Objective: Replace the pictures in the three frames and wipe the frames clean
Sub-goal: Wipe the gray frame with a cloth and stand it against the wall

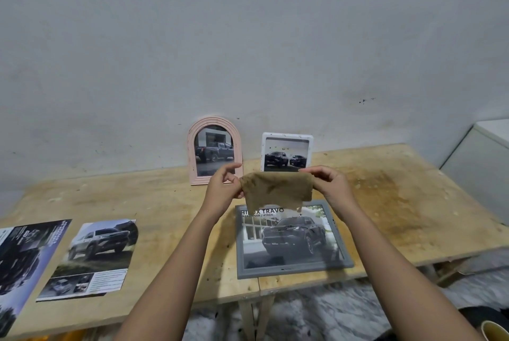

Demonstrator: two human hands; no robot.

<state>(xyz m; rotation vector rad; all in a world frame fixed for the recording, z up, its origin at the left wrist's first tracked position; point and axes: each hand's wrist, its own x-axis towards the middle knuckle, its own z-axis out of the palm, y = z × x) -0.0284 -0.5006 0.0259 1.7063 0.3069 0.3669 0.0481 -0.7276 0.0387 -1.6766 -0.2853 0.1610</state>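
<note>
A plywood worktop [385, 203] stands against a pale grey wall [248, 37]. The wood is scuffed, with a wide brown stain [385, 197] on its right half and small dark specks near the front edge. The worktop is made of two boards meeting at a seam, with a wooden leg [254, 318] below the joint. The wall carries faint marks and a few dark spots at the right. A white cabinet [479, 159] stands at the far right. The floor [316, 313] below is marbled grey and white. A yellowish cup rim [494, 331] shows in the bottom right corner.
</note>
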